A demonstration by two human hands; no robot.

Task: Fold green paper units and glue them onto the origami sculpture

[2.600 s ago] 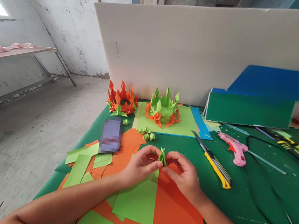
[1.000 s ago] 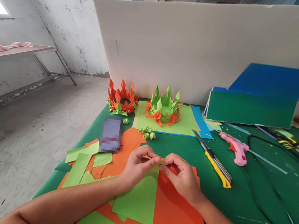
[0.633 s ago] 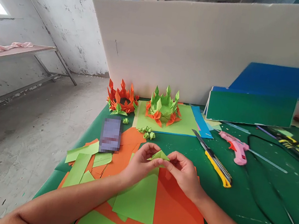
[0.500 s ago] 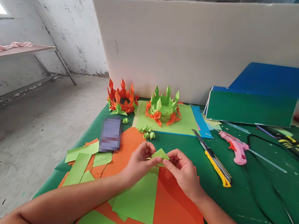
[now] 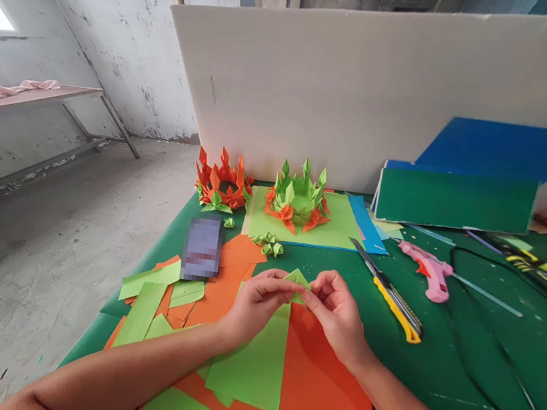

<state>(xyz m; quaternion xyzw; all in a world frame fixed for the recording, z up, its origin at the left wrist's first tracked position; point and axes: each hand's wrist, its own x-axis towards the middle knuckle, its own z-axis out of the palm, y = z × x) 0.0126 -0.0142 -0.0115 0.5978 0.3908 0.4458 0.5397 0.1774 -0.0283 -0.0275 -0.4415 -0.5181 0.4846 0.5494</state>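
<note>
Right hand (image 5: pixel 339 311) pinches a pointed, folded green paper (image 5: pixel 299 280).

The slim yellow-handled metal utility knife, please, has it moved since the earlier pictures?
No; judged against the pink pistol-shaped glue gun, the knife keeps its place, pointing the same way.

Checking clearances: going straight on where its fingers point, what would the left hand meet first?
Past the folded green paper it holds, the left hand would probably meet the right hand first; exact depth is unclear.
</note>
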